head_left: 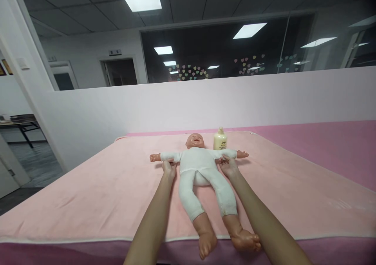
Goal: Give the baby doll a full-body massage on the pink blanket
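Observation:
A baby doll in a white cloth suit lies on its back, arms stretched out sideways and bare feet toward me. My left hand is closed at the underside of the doll's arm on the left, between elbow and shoulder. On the other side, my right hand has its fingers curled against the sleeve of the doll's other arm. Some fingertips of both hands are hidden by the sleeves or too small to make out. Behind the arm on the right stands a pale yellow pump bottle, upright beside the doll's head.
A pink towel with a white edge is spread under the doll over a darker pink surface. A low white wall with glass above it runs along the back. At the left, a doorway shows a dark-legged table.

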The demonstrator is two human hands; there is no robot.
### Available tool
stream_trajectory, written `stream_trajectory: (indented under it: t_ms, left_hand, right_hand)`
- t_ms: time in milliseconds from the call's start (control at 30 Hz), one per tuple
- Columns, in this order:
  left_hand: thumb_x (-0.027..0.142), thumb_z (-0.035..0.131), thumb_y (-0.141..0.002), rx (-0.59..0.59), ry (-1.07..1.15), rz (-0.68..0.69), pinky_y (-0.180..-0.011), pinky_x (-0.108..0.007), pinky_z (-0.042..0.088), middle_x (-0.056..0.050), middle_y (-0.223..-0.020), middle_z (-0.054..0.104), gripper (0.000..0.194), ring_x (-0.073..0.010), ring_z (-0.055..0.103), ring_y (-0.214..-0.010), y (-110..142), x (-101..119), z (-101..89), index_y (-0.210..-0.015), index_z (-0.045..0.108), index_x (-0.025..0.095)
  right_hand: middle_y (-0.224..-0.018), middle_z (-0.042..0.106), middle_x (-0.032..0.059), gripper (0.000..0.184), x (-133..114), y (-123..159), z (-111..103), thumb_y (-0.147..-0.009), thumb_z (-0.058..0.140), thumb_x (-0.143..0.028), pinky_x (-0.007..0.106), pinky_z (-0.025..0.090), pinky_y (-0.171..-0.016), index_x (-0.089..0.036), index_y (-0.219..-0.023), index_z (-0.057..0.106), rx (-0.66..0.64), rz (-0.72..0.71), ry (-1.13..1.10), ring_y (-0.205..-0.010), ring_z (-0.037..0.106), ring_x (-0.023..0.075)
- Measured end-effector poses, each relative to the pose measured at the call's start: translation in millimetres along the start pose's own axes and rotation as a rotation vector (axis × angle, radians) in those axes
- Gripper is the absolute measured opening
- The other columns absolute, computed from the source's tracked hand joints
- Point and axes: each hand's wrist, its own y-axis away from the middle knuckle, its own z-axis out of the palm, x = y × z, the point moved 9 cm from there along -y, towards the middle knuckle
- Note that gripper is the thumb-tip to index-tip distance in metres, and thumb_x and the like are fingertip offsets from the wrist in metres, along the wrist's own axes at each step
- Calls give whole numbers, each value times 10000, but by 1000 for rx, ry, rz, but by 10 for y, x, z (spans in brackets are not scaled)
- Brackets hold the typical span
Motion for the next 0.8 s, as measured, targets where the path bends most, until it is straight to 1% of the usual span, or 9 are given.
stream_trajectory:
  t_ms: [133, 300, 467, 600, 700, 800]
  left_hand:
    - [-44, 492, -588, -6, -4, 3, -743, -306, 521, -12, -699, 588, 250, -146, 590, -705, -30, -8, -8, -744, 528, 147]
    - [-31, 504, -601, -9, -11, -4, -741, -295, 514, -6, -703, 586, 238, -143, 589, -712, -43, -19, -9, -745, 523, 158]
    - [-39, 468, -585, -9, 2, -4, -701, -284, 516, -13, -705, 587, 264, -136, 578, -664, -22, -9, 7, -757, 516, 155]
    - [-34, 472, -599, -2, -32, -5, -706, -285, 515, -19, -714, 584, 258, -141, 581, -679, 29, 5, 30, -765, 511, 159]
    - [5, 502, -660, -57, -87, 18, -733, -279, 510, -21, -764, 598, 247, -141, 592, -724, 95, 23, 131, -840, 521, 173]
    - [102, 520, -755, -159, -146, 61, -750, -268, 502, -20, -858, 619, 242, -136, 602, -777, 178, 45, 287, -973, 510, 207]
  right_hand:
    - [-637, 508, -26, 133, 12, -25, -10, -796, 493, -13, 145, 495, -459, -144, -776, 508, 6, 9, -11, -543, 502, 56]
    - [-644, 505, -20, 125, 13, -32, -14, -794, 494, -12, 146, 493, -460, -136, -785, 507, 14, 12, -20, -545, 505, 58]
    - [-654, 500, -21, 126, 17, -25, -15, -801, 487, -16, 148, 499, -466, -140, -788, 503, 22, 22, -19, -554, 505, 59]
    - [-659, 487, -22, 127, 18, -7, -20, -790, 493, -15, 147, 500, -476, -142, -789, 497, 41, 30, -34, -557, 500, 59]
    - [-676, 489, -21, 118, 9, 19, -13, -783, 494, -36, 154, 502, -482, -151, -803, 501, 46, 30, -41, -562, 503, 63]
    - [-730, 520, -1, 47, -25, 56, -19, -809, 484, -143, 187, 511, -483, -161, -841, 514, 60, 4, -71, -595, 529, 86]
